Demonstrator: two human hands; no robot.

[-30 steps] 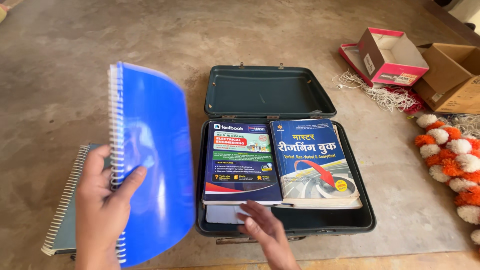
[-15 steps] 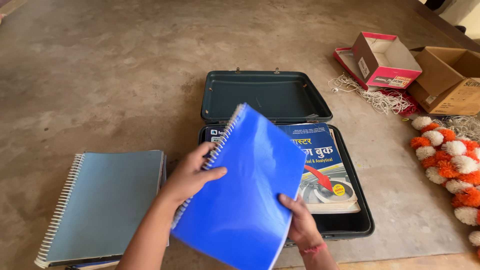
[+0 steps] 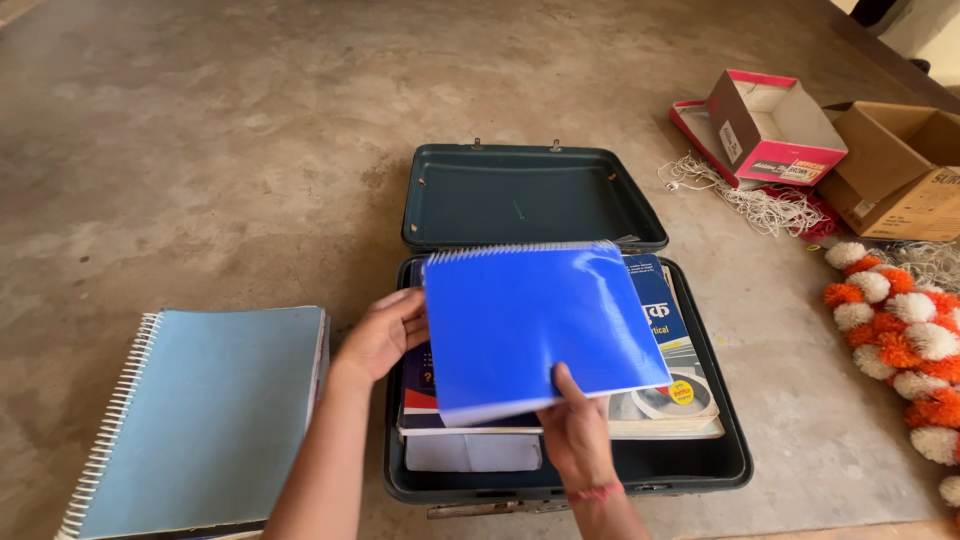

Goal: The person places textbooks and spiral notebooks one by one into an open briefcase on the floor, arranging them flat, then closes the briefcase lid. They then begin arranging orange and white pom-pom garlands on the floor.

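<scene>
A bright blue spiral-bound notebook lies nearly flat over the books inside an open dark green metal case. My left hand grips the notebook's left edge. My right hand holds its front edge, thumb on the cover. The spiral binding faces the raised lid. A white sheet of paper shows beneath the books at the front of the case.
A pale blue spiral notebook lies on the concrete floor left of the case. At the right are an orange and white pom-pom garland, white string, a pink and white box and a brown cardboard box.
The blue notebook has moved from upright at the left, across, and down flat onto the books in the case. My right hand came up from the case front and took hold of it.
</scene>
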